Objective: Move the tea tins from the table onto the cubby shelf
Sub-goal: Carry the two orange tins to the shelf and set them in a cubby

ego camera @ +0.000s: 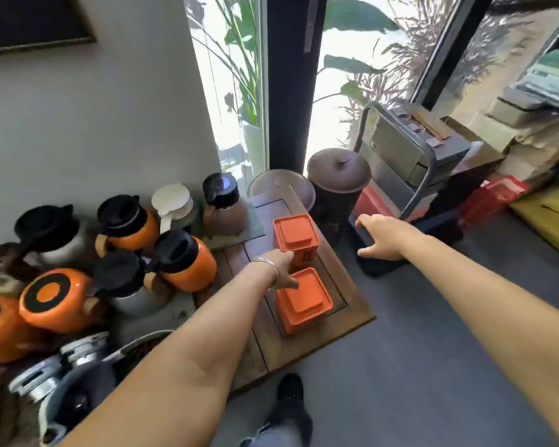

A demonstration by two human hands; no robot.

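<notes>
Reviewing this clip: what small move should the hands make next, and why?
Probably close the left hand around the nearer orange tin; its fingers already reach between both tins on the wooden table, while the right hand hovers open, holding nothing.

Matt orange tea tins [299, 269] stand on a dark, grained wooden table [342, 295] beside glossy orange jugs [188, 259].

Two tea tins stand on the desk [352, 304], the far tin [296, 237] directly behind the near tin [304, 301]. Jugs [181, 259] crowd the desk's left. A lidded jar [338, 185] stands behind its far right corner, with the left hand [283, 269] between the tins.
</notes>
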